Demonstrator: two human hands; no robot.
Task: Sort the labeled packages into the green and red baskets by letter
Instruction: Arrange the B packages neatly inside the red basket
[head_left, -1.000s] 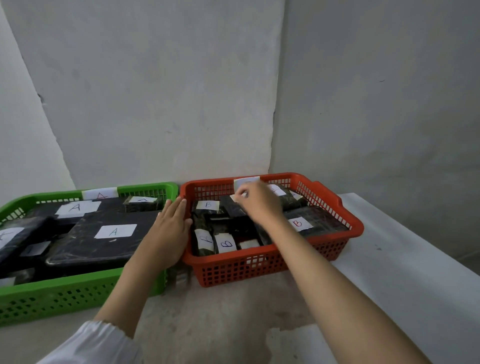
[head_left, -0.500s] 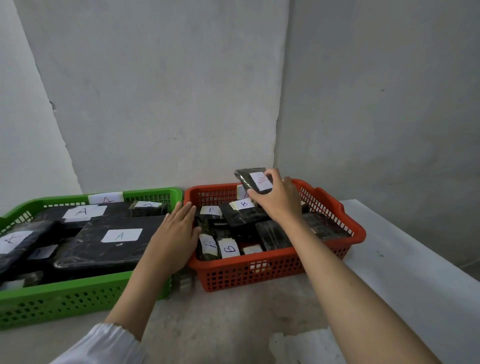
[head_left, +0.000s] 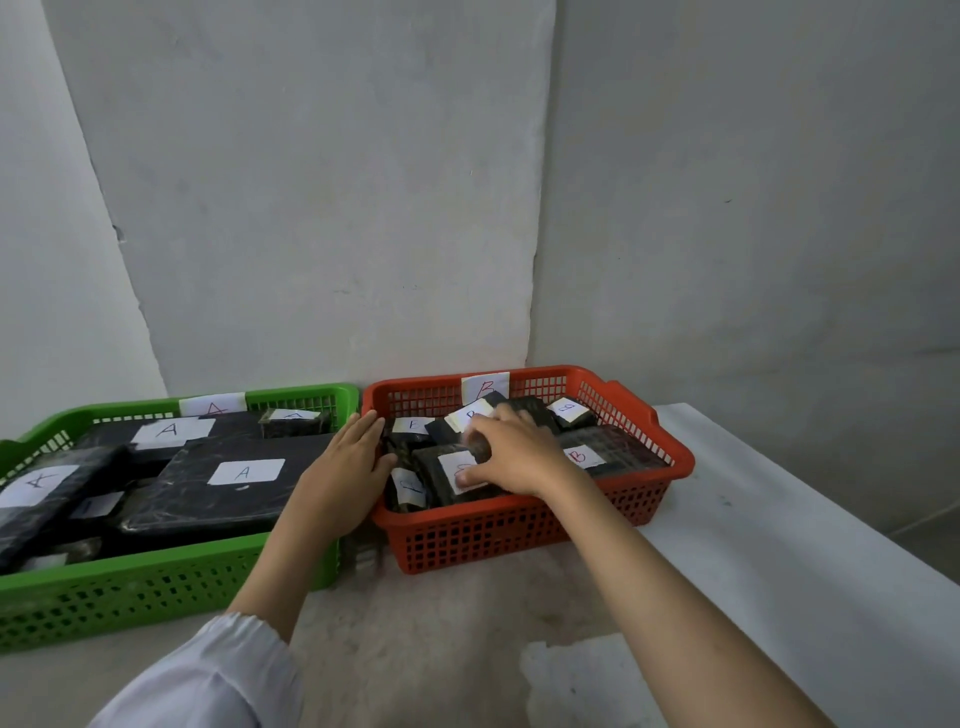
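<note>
The red basket (head_left: 524, 535) stands on the right and holds several black packages with white B labels. My right hand (head_left: 511, 457) is inside it, fingers curled round a black B package (head_left: 447, 470) that lies low among the others at the basket's front. My left hand (head_left: 345, 467) rests flat with straight fingers on the red basket's left rim, where it meets the green basket (head_left: 171, 582). The green basket on the left holds large black packages labeled A (head_left: 244, 473).
Both baskets sit on a grey surface against a white wall corner. A white ledge (head_left: 779, 561) runs along the right. A small dark object (head_left: 366, 553) sits in the gap between the baskets at the front.
My right hand lifted a B package from the back of the red basket, then lowered it to the basket's front. My left hand stayed on the rim.
</note>
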